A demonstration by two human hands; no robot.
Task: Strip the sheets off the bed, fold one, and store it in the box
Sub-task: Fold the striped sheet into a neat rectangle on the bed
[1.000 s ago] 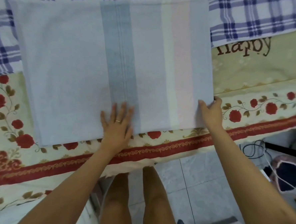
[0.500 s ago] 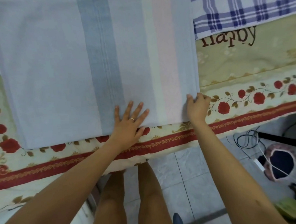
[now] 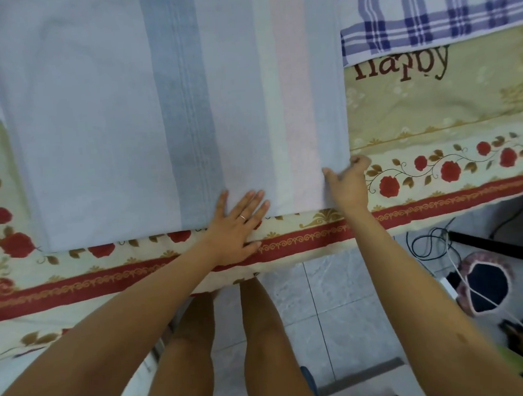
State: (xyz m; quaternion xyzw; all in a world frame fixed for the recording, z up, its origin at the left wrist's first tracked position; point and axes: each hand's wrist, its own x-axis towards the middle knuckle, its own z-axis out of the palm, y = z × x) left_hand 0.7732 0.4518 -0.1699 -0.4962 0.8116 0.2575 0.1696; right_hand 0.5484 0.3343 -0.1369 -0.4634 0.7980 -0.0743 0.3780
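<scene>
A pale blue sheet with a darker blue stripe and a pink stripe lies folded flat on the bed. My left hand rests palm down on its near edge, fingers spread, a ring on one finger. At the sheet's near right corner, my right hand has its thumb on top of the cloth and its fingers curled at the edge, gripping that corner. The box is not in view.
Under the sheet lies a cream bedcover with red roses and a red border. A blue plaid cloth is at the back right. On the tiled floor at right are cables and a pink-rimmed dark object.
My left hand has slid right along the sheet's near edge, closer to the right hand. The right hand stays at the near right corner. The view has shifted slightly.
</scene>
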